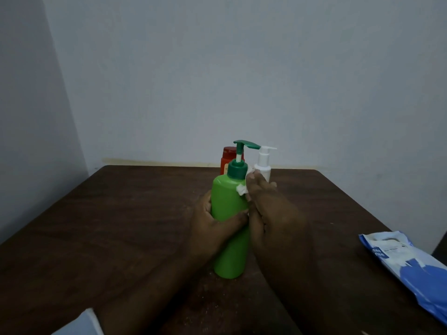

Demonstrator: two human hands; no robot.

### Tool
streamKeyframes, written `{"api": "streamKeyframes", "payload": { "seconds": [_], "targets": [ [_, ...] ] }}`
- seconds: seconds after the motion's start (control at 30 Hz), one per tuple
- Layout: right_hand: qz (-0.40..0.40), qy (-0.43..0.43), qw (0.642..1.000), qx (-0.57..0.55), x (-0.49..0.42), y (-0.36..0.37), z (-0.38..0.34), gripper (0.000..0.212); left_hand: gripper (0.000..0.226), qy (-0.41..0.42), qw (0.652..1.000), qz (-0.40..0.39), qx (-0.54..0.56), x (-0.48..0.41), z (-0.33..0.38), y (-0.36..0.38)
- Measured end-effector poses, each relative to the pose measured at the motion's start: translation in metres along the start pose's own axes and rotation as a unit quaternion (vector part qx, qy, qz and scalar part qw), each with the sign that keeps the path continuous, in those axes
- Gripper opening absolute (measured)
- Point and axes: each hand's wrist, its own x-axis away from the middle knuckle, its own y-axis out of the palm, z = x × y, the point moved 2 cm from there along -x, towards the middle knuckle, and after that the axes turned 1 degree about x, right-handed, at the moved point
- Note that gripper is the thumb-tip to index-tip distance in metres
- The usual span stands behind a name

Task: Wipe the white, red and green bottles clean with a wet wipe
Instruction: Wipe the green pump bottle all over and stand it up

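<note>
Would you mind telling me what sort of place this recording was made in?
Probably a plain room at home, in a corner: a dark wooden table stands against bare pale walls, with pump bottles and a wet-wipe pack on it.

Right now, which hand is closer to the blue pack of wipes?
The right hand. It is pressing a wet wipe against the green bottle, on the side towards the pack of wipes. The left hand grips the bottle's far side.

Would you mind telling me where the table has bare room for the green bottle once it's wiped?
Bare table spans everything left of the green bottle. The wipes pack fills the right edge; the red bottle and white bottle crowd behind.
</note>
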Motion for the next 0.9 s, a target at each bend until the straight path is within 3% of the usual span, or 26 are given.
{"api": "streamKeyframes", "payload": {
  "seconds": [0.07,0.13,0.27,0.37,0.5,0.6,0.67,0.73,0.8,0.83,0.9],
  "targets": [
    [-0.002,0.025,0.999,-0.026,-0.005,-0.007,0.001,0.038,0.042,0.006,1.0,-0.004,-0.002,0.002,0.003,0.002],
    [-0.033,0.079,0.988,-0.126,-0.017,-0.012,0.004,0.027,0.043,0.008,1.0,0.0,-0.009,0.003,0.003,0.002],
    [-0.126,0.155,0.933,-0.3,-0.041,-0.002,0.015,0.024,0.042,0.01,1.0,0.018,-0.021,0.0,-0.001,0.001],
    [-0.134,0.111,0.958,-0.228,-0.024,-0.001,0.009,0.024,0.048,0.003,1.0,0.014,-0.015,0.001,-0.003,0.0],
    [-0.017,0.035,0.999,-0.014,0.006,-0.001,-0.008,0.051,0.041,0.001,1.0,0.013,-0.015,0.001,-0.002,0.0],
    [-0.017,0.088,0.993,-0.08,-0.006,-0.003,0.002,0.041,0.038,0.002,1.0,0.004,-0.018,0.002,0.001,0.002],
    [-0.067,0.164,0.957,-0.229,-0.028,-0.006,0.01,0.027,0.034,0.005,1.0,-0.004,-0.024,0.002,0.0,0.002],
    [-0.122,0.257,0.887,-0.363,-0.046,-0.007,0.012,0.028,0.034,0.008,1.0,-0.003,-0.027,0.001,0.0,0.001],
    [-0.144,0.286,0.854,-0.411,-0.049,-0.003,0.01,0.032,0.034,0.008,1.0,0.001,-0.027,0.001,-0.002,0.001],
    [-0.135,0.275,0.863,-0.402,-0.045,-0.002,0.008,0.031,0.034,0.009,1.0,0.001,-0.026,0.001,-0.002,0.0],
    [-0.089,0.209,0.917,-0.329,-0.03,0.0,0.005,0.026,0.034,0.009,1.0,-0.007,-0.017,0.003,-0.001,0.0]
  ]
}}
